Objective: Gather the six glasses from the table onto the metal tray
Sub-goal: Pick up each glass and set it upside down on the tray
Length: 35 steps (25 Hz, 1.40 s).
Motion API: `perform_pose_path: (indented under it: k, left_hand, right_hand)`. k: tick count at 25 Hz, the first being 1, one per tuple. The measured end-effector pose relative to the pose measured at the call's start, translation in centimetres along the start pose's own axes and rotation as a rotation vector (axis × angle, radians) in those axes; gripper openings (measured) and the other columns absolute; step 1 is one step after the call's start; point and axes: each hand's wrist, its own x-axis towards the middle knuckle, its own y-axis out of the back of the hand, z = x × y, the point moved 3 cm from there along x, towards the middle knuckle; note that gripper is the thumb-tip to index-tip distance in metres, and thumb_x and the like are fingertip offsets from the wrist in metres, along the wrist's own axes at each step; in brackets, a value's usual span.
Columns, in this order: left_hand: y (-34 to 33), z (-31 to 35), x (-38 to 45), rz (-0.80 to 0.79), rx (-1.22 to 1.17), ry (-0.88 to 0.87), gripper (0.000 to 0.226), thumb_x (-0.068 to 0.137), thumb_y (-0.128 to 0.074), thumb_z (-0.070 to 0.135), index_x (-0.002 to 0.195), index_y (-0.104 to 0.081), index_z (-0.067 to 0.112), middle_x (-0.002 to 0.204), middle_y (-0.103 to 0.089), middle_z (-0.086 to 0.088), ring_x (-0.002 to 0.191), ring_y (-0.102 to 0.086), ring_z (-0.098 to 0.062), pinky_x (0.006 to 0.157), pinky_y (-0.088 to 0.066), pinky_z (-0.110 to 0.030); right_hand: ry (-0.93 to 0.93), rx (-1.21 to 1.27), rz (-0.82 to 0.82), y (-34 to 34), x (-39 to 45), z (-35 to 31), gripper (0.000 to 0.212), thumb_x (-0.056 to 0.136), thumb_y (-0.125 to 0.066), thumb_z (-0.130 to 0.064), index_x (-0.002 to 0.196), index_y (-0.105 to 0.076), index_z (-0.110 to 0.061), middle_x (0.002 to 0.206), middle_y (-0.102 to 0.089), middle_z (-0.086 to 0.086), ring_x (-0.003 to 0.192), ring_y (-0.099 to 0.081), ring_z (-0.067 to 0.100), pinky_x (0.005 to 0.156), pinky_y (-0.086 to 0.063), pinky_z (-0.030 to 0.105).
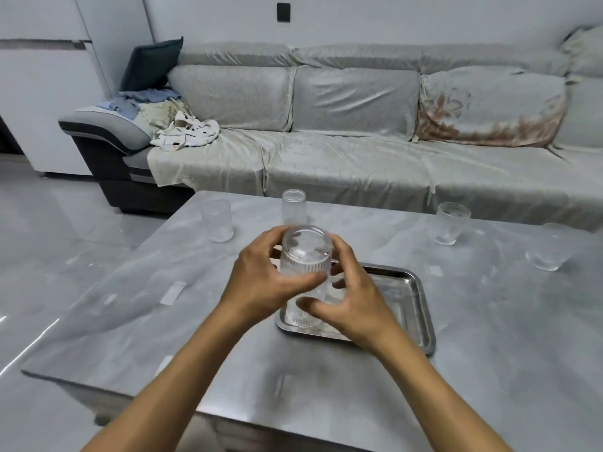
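So both hands are wrapped around one ribbed glass (306,256) right over the near-left corner of the tray (411,298). Left hand (261,282) has fingers curled around the upper part, thumb across the front. Right hand (354,298) cups the other side, fingers bent, thumb pressing low on the glass. Can't really tell if there's a second glass stacked under it or if it's just one tall one, too blurry. Its base looks to be down on the tray, or close.

Four more glasses sit on the table (489,321): left glass (217,220), back glass (293,207) just behind the hands, and two well off to the right, a far one (449,223) and a near one (548,247).
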Motion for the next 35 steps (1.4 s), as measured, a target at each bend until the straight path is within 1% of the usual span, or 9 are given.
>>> perform_pose_path:
  k: [5, 8, 10, 11, 14, 18, 22, 30, 35]
  left_hand:
    - [-5.4, 0.2, 1.5, -0.299, -0.206, 0.007, 0.052, 0.075, -0.079, 0.042, 0.124, -0.063, 0.032, 0.114, -0.071, 0.01, 0.103, -0.066, -0.002, 0.087, -0.054, -0.022]
    - [-5.5, -3.8, 1.1, -0.119, -0.084, 0.106, 0.046, 0.084, -0.071, 0.038, 0.128, -0.06, 0.026, 0.129, -0.063, 0.009, 0.11, -0.058, -0.002, 0.093, -0.044, -0.016]
    - [-5.8, -5.9, 0.7, -0.126, 0.109, 0.113, 0.061, 0.079, -0.075, 0.038, 0.135, -0.053, 0.026, 0.132, -0.053, 0.014, 0.118, -0.049, -0.005, 0.097, -0.037, -0.019]
    - [-6.2, -6.8, 0.6, -0.174, 0.154, 0.124, 0.07, 0.076, -0.078, 0.037, 0.139, -0.049, 0.025, 0.134, -0.051, 0.013, 0.122, -0.048, -0.007, 0.1, -0.036, -0.023]
    - [-7.0, -8.5, 0.7, -0.231, 0.143, 0.149, 0.078, 0.072, -0.082, 0.032, 0.141, -0.047, 0.024, 0.141, -0.054, 0.005, 0.127, -0.051, -0.012, 0.105, -0.039, -0.027]
    - [-7.2, -9.6, 0.8, -0.226, 0.152, 0.144, 0.077, 0.072, -0.082, 0.035, 0.14, -0.049, 0.025, 0.139, -0.055, 0.007, 0.124, -0.053, -0.008, 0.1, -0.038, -0.021]
    - [-7.2, -9.9, 0.6, -0.205, 0.124, 0.146, 0.076, 0.072, -0.082, 0.035, 0.14, -0.049, 0.028, 0.139, -0.055, 0.009, 0.124, -0.052, -0.007, 0.102, -0.043, -0.029]
    - [-7.5, -9.5, 0.4, -0.199, 0.043, 0.212, 0.079, 0.065, -0.085, 0.037, 0.137, -0.052, 0.033, 0.135, -0.058, 0.011, 0.122, -0.056, -0.009, 0.104, -0.048, -0.04]
    - [-8.8, -9.0, 0.6, -0.228, 0.054, 0.212, 0.085, 0.064, -0.087, 0.037, 0.14, -0.049, 0.033, 0.139, -0.058, 0.008, 0.126, -0.054, -0.009, 0.106, -0.045, -0.036]
  right_hand:
    - [-0.13, -0.094, 0.249, 4.0, -0.9, 4.0, 0.08, 0.052, -0.085, -0.049, 0.12, -0.046, -0.036, 0.107, -0.067, -0.013, 0.093, -0.066, 0.013, 0.076, -0.055, 0.033]
    - [-0.243, -0.156, 0.248, 4.5, -1.6, 7.4, 0.082, 0.05, -0.087, -0.046, 0.12, -0.047, -0.028, 0.097, -0.055, -0.025, 0.091, -0.055, 0.007, 0.075, -0.045, 0.018]
    - [-0.279, -0.184, 0.222, 4.1, -1.6, 9.0, 0.081, 0.051, -0.087, -0.044, 0.12, -0.047, -0.027, 0.093, -0.051, -0.027, 0.087, -0.049, 0.003, 0.068, -0.036, 0.006]
    - [-0.3, -0.177, 0.19, 3.5, -1.4, 9.6, 0.081, 0.052, -0.087, -0.044, 0.121, -0.047, -0.028, 0.095, -0.056, -0.023, 0.088, -0.052, 0.007, 0.069, -0.038, 0.006]
    - [-0.304, -0.196, 0.093, 1.5, -1.2, 11.0, 0.086, 0.054, -0.085, -0.044, 0.127, -0.042, -0.028, 0.113, -0.066, -0.003, 0.101, -0.062, 0.021, 0.082, -0.05, 0.03]
    - [-0.329, -0.239, 0.069, 0.6, -1.9, 12.3, 0.086, 0.055, -0.083, -0.045, 0.128, -0.039, -0.029, 0.106, -0.06, -0.006, 0.101, -0.061, 0.023, 0.075, -0.041, 0.027]
    - [-0.363, -0.224, 0.095, 1.5, -2.7, 13.2, 0.083, 0.053, -0.08, -0.051, 0.124, -0.039, -0.036, 0.103, -0.058, -0.012, 0.095, -0.061, 0.019, 0.072, -0.04, 0.026]
    - [-0.356, -0.162, 0.081, 0.4, -3.0, 12.8, 0.083, 0.056, -0.078, -0.054, 0.128, -0.038, -0.036, 0.115, -0.062, -0.01, 0.103, -0.062, 0.016, 0.084, -0.051, 0.03]
    - [-0.369, -0.167, 0.092, 0.8, -3.2, 13.1, 0.087, 0.055, -0.079, -0.054, 0.13, -0.039, -0.035, 0.119, -0.066, -0.006, 0.104, -0.064, 0.017, 0.087, -0.053, 0.034]
